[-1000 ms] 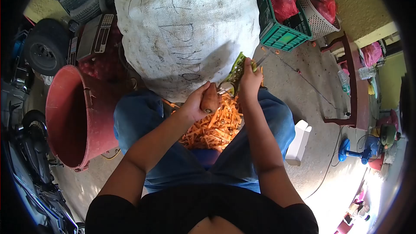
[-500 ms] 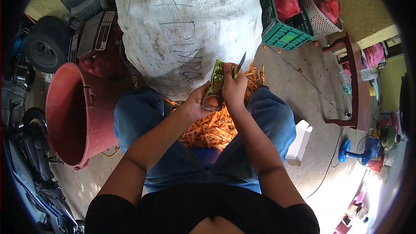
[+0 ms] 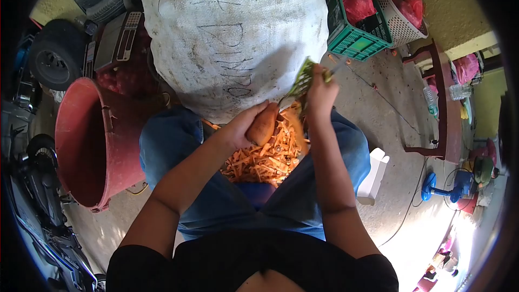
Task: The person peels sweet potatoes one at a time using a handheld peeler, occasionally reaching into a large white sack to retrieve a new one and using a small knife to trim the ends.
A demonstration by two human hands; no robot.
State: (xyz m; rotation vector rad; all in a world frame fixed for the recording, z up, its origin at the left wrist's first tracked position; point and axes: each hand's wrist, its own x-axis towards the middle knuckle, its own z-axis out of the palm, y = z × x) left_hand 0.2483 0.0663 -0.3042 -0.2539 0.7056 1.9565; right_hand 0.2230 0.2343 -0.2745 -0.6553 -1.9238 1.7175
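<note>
Since the earlier frame, right hand (image 3: 323, 94) and peeler (image 3: 304, 78) are up and out to the right, off the carrot (image 3: 263, 125); its orange flank now shows.

Layout, big to small. Sack (image 3: 232, 32) is the landmark. Tub (image 3: 127, 135): left of the sack's near end. Crate (image 3: 357, 46): right of the sack. Peelings (image 3: 265, 162): heaped just on the near side of the sack, between the knees.

Left hand (image 3: 244, 127) is wrapped round the carrot, which sits at the sack's near edge, above the heap. Right hand grips the peeler, in front of the sack's near right part.

Key relation: carrot lies left and nearside of the peeler. Its long axis slants, far tip toward the sack and a bit right, fat end toward the wearer. Left hand is nearer, already on it; right hand is apart from it. Peeler's low end is just beside the carrot's tip; can't tell if touching.

Unclear: blade (image 3: 338, 67) past the right hand is motion-blurred, its handle hidden. Orange smear left of the right forearm: can't identify. Carrot's left side is covered by the palm. Sack's top is cut off by the frame.
</note>
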